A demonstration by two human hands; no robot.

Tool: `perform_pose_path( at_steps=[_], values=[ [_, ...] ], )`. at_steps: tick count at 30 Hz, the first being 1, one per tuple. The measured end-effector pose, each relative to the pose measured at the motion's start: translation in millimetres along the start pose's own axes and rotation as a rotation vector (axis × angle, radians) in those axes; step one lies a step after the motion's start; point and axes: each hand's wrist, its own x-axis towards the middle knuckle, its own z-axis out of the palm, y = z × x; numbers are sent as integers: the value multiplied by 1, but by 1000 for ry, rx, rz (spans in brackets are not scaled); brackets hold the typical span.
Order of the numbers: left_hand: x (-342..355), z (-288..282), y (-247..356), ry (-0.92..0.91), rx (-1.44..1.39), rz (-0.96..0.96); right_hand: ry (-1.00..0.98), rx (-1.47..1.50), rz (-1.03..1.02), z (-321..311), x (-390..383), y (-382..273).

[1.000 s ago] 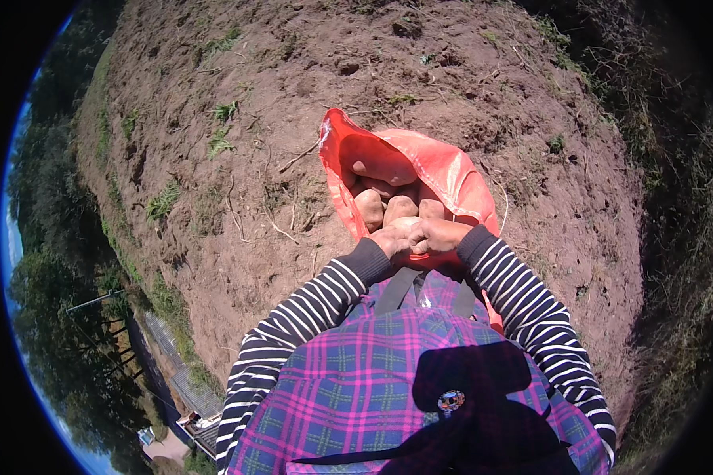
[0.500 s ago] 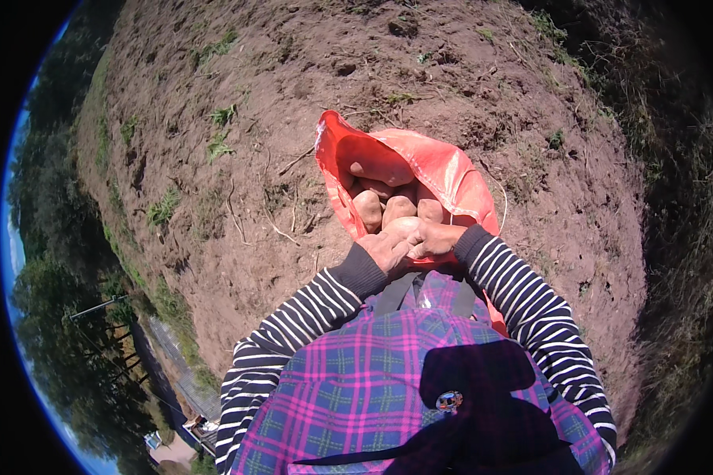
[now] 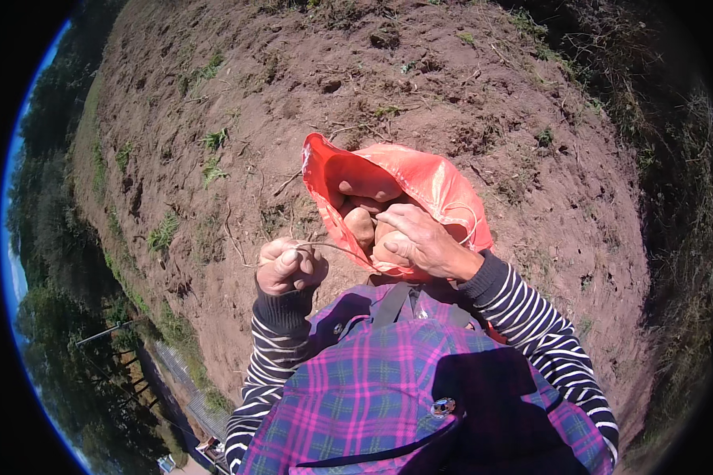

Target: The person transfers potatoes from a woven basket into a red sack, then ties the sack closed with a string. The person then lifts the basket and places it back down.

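Note:
An orange-red woven sack (image 3: 428, 174) stands with its mouth open toward me, holding several brown potatoes (image 3: 360, 227). To the left of the sack, my left hand (image 3: 291, 267) is closed in a pinch on a thin cord (image 3: 337, 246), which runs from the fingers to the sack's near rim. Over the sack's mouth lies my right hand (image 3: 429, 241), its fingers stretched out across the potatoes at the near side. The palm side of this hand is hidden, and it partly covers the potatoes under it.
Bare brown soil (image 3: 238, 142) with roots and small green weeds (image 3: 164, 232) surrounds the sack. A plaid apron (image 3: 356, 372) covers my front, close to the sack. Dry brush (image 3: 681, 237) borders the ground at the right, trees (image 3: 55, 340) at the left.
My hands, together at the sack's near rim before, are now apart. The left has moved left, drawing out the cord; the right has shifted onto the potatoes with its fingers extended.

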Motion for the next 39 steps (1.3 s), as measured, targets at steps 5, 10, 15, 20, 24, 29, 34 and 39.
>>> perform_pose_path(
  at_steps=[5,10,15,20,24,29,34,39],
  values=[
    [-54,18,157,-59,-31,834,-255,411,32,68,-7,-43],
    [-31,-21,149,187,-124,711,-485,154,99,31,27,-27],
    [37,-39,32,481,254,198,391,504,579,-65,84,75],
    [64,-23,-119,-212,1538,245,492,639,646,-79,50,93],
    [89,-16,-146,-224,1970,645,506,624,736,-88,16,42],
    [159,-15,-118,-420,2356,18,600,687,636,-85,-12,12],
    [159,-45,-126,-873,2343,-142,820,848,546,-101,-28,44],
    [159,-47,-145,-873,2332,-113,877,1067,599,-115,-2,53]
  ],
)
